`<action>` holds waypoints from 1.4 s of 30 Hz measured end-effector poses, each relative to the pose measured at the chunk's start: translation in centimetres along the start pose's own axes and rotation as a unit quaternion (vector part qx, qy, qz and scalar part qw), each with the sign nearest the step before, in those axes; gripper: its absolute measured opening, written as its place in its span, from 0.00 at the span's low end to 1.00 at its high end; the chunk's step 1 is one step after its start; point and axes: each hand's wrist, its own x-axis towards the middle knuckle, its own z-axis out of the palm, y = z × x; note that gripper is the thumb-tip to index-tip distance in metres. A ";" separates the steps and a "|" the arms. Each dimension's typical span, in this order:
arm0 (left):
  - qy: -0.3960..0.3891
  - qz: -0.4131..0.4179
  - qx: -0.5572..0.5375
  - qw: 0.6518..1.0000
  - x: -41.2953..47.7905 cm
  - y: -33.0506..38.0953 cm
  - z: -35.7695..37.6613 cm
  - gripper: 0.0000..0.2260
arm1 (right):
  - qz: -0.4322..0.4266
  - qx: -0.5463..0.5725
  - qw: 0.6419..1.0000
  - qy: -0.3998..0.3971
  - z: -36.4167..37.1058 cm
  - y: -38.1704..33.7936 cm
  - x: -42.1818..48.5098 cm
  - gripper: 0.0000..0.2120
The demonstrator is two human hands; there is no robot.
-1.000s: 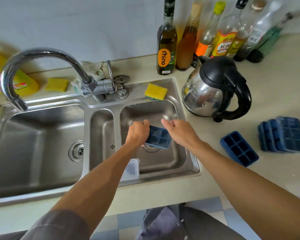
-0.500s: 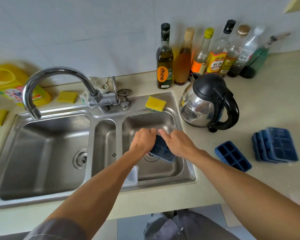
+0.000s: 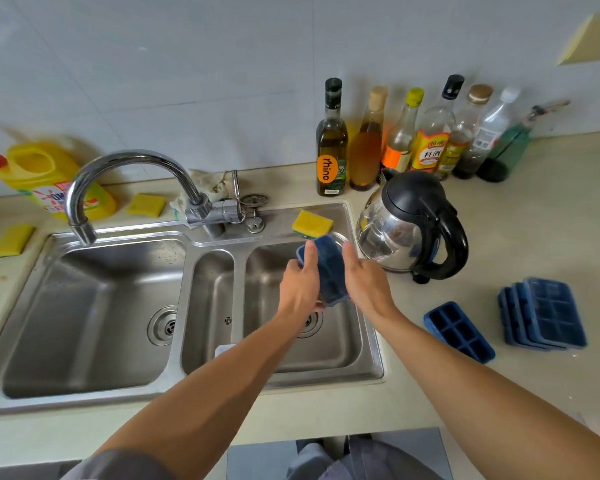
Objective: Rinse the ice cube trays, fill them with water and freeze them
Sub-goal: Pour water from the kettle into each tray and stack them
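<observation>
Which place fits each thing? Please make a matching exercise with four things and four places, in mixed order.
Things:
1. held ice cube tray
2. single ice cube tray
3. kettle
4. detergent bottle

Places:
A. on the counter, far left, by the wall
B. between both hands, above the right basin
C. flat on the counter, right of the sink
D. beside the sink's back right corner

Pairs: 1-B, 2-C, 3-D, 4-A

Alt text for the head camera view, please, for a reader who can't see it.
Two bare hands, left hand and right hand, hold a blue ice cube tray tilted up over the right basin of a steel sink. More blue trays lie on the counter beside a kettle; the tap points over the left basin.
</observation>
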 end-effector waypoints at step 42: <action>0.135 0.478 0.217 0.841 -6.0 14.2 -3.8 0.22 | -0.274 0.318 0.891 0.171 -3.6 -14.1 -0.1 0.28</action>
